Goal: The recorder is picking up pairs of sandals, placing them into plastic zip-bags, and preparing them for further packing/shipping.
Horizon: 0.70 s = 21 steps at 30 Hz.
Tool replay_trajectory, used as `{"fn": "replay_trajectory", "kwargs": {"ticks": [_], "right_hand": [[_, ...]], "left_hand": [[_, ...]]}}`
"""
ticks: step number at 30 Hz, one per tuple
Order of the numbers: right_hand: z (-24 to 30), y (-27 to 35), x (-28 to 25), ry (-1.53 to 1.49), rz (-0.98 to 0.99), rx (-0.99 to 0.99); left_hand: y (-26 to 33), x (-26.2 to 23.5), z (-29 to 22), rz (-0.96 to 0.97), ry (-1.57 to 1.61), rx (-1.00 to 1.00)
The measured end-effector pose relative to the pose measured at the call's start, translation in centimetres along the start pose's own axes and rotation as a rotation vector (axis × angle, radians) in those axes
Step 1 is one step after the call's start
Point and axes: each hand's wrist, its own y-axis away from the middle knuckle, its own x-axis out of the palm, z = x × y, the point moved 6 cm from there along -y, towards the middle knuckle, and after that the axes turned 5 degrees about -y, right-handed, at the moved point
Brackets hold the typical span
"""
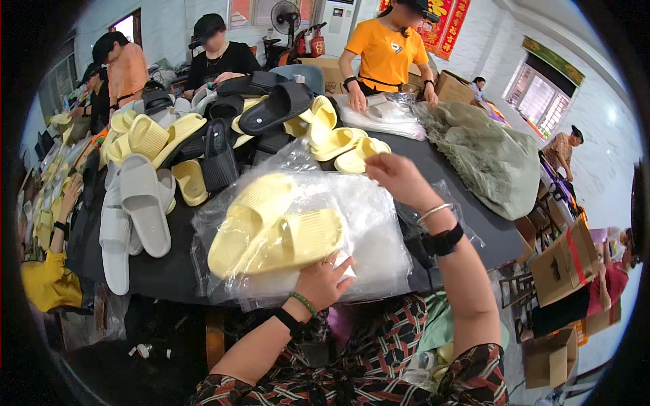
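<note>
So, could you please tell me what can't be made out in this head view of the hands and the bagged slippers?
- Left hand: fingertips hidden under the clear bag; grip unclear.
- Right hand: fingers curl away from the camera; whether they pinch the bag is unclear.
- Yellow slippers: details blurred by the plastic's glare.
- Table: near edge hidden by the bag and forearms.

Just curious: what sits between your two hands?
In the head view, a pair of yellow slippers inside a clear plastic bag lies between left hand and right hand.
</note>
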Motion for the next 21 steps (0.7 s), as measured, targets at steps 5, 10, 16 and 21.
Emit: {"fn": "replay_trajectory", "kwargs": {"ticks": [5,10,16,21], "right_hand": [[-6.3,2.6,8.0,-0.435,0.261,0.459],[-7.5,3.8,13.8,-0.194,0.433,0.427],[-7.1,4.5,10.2,-0.496,0.044,0.290],[-9.1,9.6,4.9,-0.450,-0.180,0.297]], "left_hand": [[0.8,-0.3,0.4,-0.165,-0.071,0.049],[0.7,-0.1,0.3,-0.143,-0.034,0.046],[0.5,-0.2,0.4,-0.135,-0.055,0.027],[0.1,0.3,0.4,0.152,0.167,-0.105]]}}
